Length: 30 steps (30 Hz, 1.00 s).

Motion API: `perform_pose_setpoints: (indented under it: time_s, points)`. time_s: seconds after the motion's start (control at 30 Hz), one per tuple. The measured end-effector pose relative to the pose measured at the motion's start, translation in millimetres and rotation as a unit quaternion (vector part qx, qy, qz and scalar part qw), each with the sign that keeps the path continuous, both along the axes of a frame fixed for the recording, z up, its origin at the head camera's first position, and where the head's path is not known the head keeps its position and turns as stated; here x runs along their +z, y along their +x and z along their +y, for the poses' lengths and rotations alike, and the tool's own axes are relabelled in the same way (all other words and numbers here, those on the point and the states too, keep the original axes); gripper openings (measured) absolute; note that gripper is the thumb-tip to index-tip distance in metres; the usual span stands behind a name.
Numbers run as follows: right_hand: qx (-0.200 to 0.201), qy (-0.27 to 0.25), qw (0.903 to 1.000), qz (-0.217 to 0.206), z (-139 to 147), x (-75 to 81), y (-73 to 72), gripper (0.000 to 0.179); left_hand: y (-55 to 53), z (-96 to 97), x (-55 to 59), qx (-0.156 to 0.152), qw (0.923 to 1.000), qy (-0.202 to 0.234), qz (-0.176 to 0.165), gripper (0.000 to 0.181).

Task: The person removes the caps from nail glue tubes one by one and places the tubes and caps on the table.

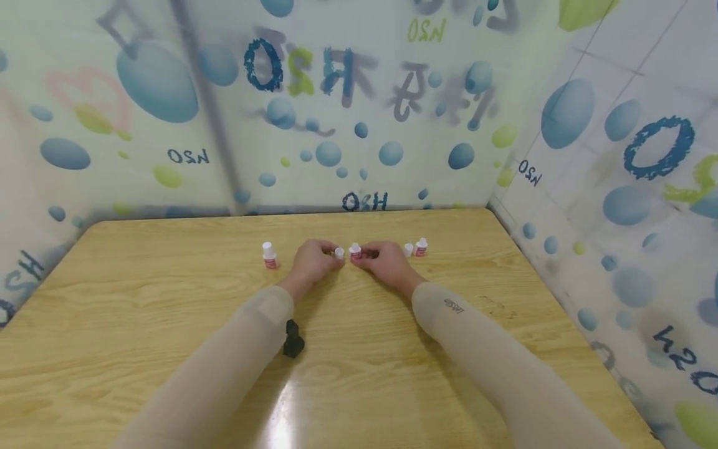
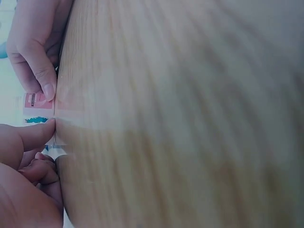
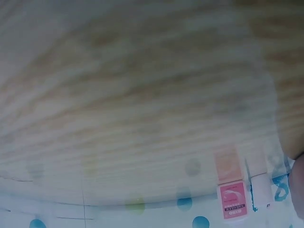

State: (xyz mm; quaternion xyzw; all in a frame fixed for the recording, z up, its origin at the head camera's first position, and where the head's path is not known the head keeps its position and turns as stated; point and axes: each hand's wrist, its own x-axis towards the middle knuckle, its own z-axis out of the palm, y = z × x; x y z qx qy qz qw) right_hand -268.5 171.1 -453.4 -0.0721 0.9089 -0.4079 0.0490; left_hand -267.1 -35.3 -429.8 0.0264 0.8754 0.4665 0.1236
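Observation:
In the head view my left hand (image 1: 315,262) pinches a small white cap (image 1: 339,252) just above or on the wooden table. My right hand (image 1: 387,259) grips a small white bottle (image 1: 355,252) with a pink label, a short gap away from the cap. The left wrist view has both hands close together; the pink label (image 2: 38,100) shows beneath the right thumb, while the left fingers hide most of the cap. Beyond the right hand stand another white cap (image 1: 408,249) and a pink-labelled bottle (image 1: 421,247), side by side.
A capped bottle (image 1: 270,255) with a pink label stands to the left of my left hand. Near the left sleeve lies a small black object (image 1: 293,340). Printed walls bound the wooden table (image 1: 359,386) at the back and on the right.

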Motion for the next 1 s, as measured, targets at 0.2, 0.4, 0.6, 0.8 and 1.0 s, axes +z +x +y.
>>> perform_pose_setpoints:
  time_s: [0.2,0.4,0.6,0.8,1.0]
  points:
    - [-0.011,-0.007,0.9999,-0.006,-0.2,0.1,-0.4,0.033,-3.3,2.4,-2.1,0.005,0.9999,-0.012,-0.011,0.039]
    - [-0.009,-0.006,0.9999,-0.007,-0.9,-1.4,0.8,0.034,-2.0,3.2,-1.4,0.010,0.9995,-0.013,-0.027,0.038]
    - [-0.014,-0.017,0.9998,-0.003,-0.3,0.0,3.2,0.032,-4.0,4.0,-1.7,0.009,0.9996,-0.016,-0.019,0.041]
    - [-0.020,-0.020,0.9995,-0.012,-1.1,1.9,3.8,0.031,-5.5,2.8,-4.0,0.010,0.9999,-0.003,-0.011,0.042]
    - [-0.016,-0.022,0.9996,-0.011,-0.4,0.7,2.4,0.032,-7.6,3.1,-2.8,0.010,0.9996,-0.006,-0.025,0.041]
